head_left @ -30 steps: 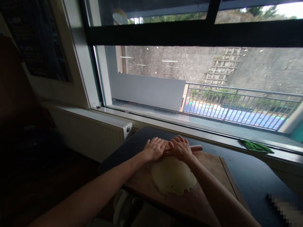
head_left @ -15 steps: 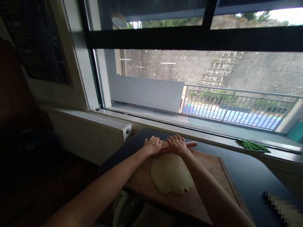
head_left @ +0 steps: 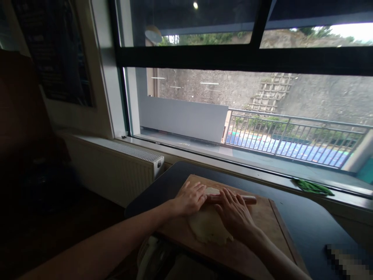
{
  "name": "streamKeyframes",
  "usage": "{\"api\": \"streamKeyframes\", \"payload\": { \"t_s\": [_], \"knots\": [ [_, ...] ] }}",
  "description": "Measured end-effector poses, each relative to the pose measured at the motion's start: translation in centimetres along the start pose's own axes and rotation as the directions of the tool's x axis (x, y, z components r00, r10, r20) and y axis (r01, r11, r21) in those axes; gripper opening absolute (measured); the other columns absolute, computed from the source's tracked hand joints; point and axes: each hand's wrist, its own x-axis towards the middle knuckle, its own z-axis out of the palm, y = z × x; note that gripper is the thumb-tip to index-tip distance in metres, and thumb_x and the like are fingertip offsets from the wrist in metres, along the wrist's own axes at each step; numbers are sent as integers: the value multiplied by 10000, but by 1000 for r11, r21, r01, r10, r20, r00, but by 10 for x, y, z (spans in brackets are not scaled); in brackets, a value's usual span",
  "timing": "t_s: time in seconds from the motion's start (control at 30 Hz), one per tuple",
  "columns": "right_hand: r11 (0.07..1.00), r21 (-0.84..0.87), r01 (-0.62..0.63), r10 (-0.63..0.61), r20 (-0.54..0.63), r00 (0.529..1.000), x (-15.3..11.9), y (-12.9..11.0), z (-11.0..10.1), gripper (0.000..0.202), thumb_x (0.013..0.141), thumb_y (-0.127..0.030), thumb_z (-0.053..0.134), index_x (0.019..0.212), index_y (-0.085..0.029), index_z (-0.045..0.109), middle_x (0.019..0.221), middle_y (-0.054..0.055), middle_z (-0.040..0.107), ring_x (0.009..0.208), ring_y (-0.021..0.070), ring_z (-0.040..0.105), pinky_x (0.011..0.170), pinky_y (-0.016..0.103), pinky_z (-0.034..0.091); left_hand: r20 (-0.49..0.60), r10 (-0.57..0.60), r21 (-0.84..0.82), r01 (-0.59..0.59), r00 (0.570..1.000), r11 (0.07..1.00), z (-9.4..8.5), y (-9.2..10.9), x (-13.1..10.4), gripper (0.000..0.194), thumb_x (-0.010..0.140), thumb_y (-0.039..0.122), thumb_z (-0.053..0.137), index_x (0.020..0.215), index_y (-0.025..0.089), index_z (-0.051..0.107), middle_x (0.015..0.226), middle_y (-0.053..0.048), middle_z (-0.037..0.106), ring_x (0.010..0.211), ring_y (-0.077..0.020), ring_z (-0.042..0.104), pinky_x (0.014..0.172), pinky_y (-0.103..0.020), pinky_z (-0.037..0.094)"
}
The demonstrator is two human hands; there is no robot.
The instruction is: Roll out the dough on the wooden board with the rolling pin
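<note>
A pale sheet of dough [head_left: 208,227] lies on a wooden board [head_left: 262,217], its near edge uneven. Across the far part of the dough lies a wooden rolling pin [head_left: 249,200], with some dough showing beyond it. My left hand [head_left: 190,198] rests on the pin's left part, fingers stretched forward. My right hand [head_left: 236,212] lies over the pin right of its middle, palm down with the fingers spread. The pin's right end sticks out past my right hand, while its left end is hidden under my left hand.
The board sits on a dark table [head_left: 309,210] below a large window. A green cloth [head_left: 313,186] lies on the window sill [head_left: 268,177]. A white radiator [head_left: 116,167] stands left of the table. A pixelated object [head_left: 349,264] is at the lower right.
Both hands and the rolling pin have come nearer to me over the dough, and part of the dough now shows beyond the pin. The camera view has tilted slightly upward.
</note>
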Motion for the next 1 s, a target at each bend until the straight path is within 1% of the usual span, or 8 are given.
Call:
{"api": "streamKeyframes", "payload": {
  "t_s": [0.1,0.17,0.37,0.5,0.63,0.83,0.93,1.0],
  "knots": [
    [997,28,65,-65,-7,998,-31,12,-5,571,907,-489,245,1378,-176,325,1434,93,321,1317,221,270,1058,403,228,15,48,8,-48,999,999,0,8,-10,568,926,488,139,1378,192,317,1417,-83,360,1336,-202,232,1076,-468,138],
    [999,39,27,-28,21,999,-27,20,-4,558,907,-482,242,1362,-179,353,1424,93,341,1314,217,277,1059,393,226,28,1,25,-2,1000,1000,3,6,3,586,919,505,138,1371,183,329,1421,-94,351,1335,-215,232,1074,-481,131],
    [979,38,-199,195,83,977,59,38,11,537,925,-436,163,1269,-154,464,1359,139,420,1287,254,313,1001,455,259,55,-307,82,303,950,950,6,-10,85,499,908,482,176,1165,247,533,1291,-83,511,1261,-267,347,998,-566,222],
    [966,36,-255,251,90,964,92,43,16,521,929,-425,155,1132,-187,571,1296,139,482,1267,265,338,936,463,315,2,-390,79,389,921,918,5,-16,112,575,914,471,100,1159,183,533,1269,-126,518,1256,-285,340,974,-576,255],
    [972,38,-231,229,38,973,62,35,13,541,928,-446,148,1226,-164,501,1340,130,441,1279,248,317,993,432,264,-27,-329,83,331,944,940,10,-10,95,548,914,483,143,1197,201,518,1314,-96,489,1274,-275,323,1009,-562,215],
    [997,40,-67,69,-50,996,-32,12,-7,539,910,-459,235,1339,-165,377,1399,90,376,1277,238,317,1049,368,210,-103,-32,84,41,994,996,11,7,19,530,930,452,162,1338,203,394,1386,-51,415,1300,-209,304,1080,-411,171],
    [996,49,-80,80,-2,997,-35,15,-14,483,924,-431,216,1291,-199,430,1313,80,482,1177,219,439,986,346,297,-78,-7,81,13,997,997,10,8,9,554,930,463,152,1379,191,328,1429,-52,345,1334,-203,237,1089,-403,150],
    [990,42,-137,134,56,989,-15,24,-14,456,939,-399,185,1246,-213,466,1227,79,549,1096,207,502,939,352,337,-41,-45,85,48,998,995,11,6,24,566,927,469,148,1367,174,350,1430,-69,341,1342,-216,216,1086,-436,140]
  ]
}}
